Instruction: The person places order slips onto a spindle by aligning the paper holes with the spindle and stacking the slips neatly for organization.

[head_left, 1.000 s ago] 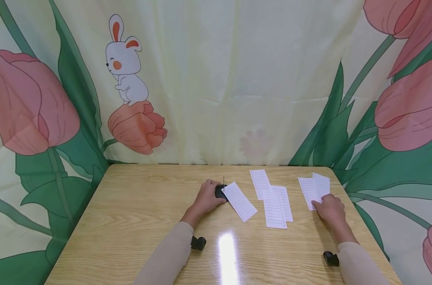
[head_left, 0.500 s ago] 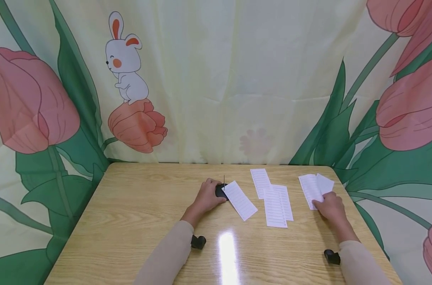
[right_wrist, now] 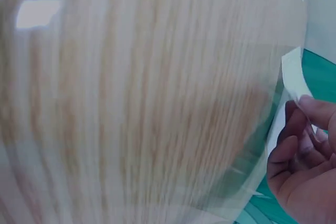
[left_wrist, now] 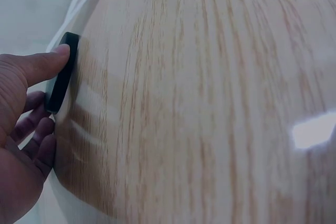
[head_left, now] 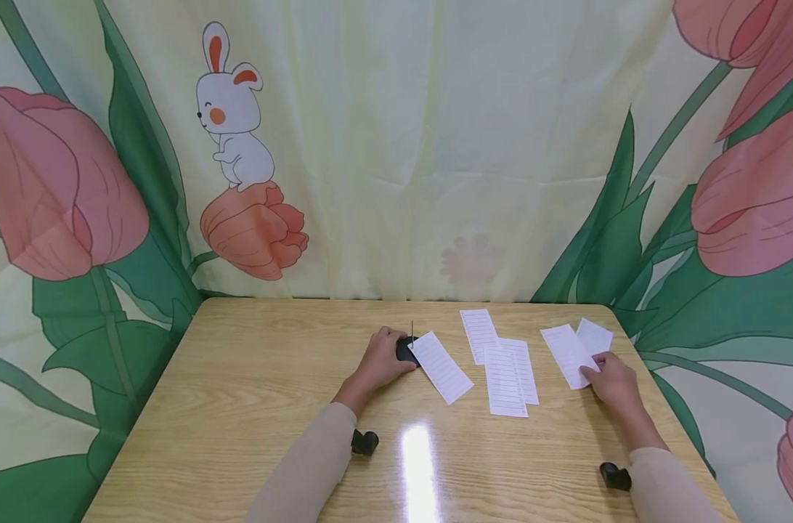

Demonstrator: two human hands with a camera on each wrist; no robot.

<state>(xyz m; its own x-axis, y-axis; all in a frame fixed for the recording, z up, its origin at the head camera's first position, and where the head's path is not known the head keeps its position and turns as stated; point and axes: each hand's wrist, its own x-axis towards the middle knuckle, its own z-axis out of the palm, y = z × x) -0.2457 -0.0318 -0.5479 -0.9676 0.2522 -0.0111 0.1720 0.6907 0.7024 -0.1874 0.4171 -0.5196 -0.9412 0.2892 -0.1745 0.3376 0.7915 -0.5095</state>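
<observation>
A black base [head_left: 406, 350] with a thin upright spike [head_left: 412, 330], like a bill spike, stands mid-table. My left hand [head_left: 381, 358] grips the base's left side; the left wrist view shows the thumb on the edge of the black base [left_wrist: 63, 77]. One printed paper slip [head_left: 442, 369] lies slanted, its top corner at the spike. At the right, my right hand [head_left: 612, 379] pinches another printed slip [head_left: 565, 350] by its lower right edge. In the right wrist view this paper slip [right_wrist: 295, 74] bends up from thumb and fingers. A further slip [head_left: 595, 335] lies behind that hand.
Between the hands several printed slips [head_left: 506, 378] lie partly overlapping on the wooden table [head_left: 259, 378]. A tulip-and-rabbit curtain [head_left: 370, 145] hangs along the table's back edge. Black wrist cameras [head_left: 365, 443] sit below both hands.
The slip in my right hand has separated from the one behind it, turning and shifting left. My right hand has moved slightly right. The left hand stays on the black base.
</observation>
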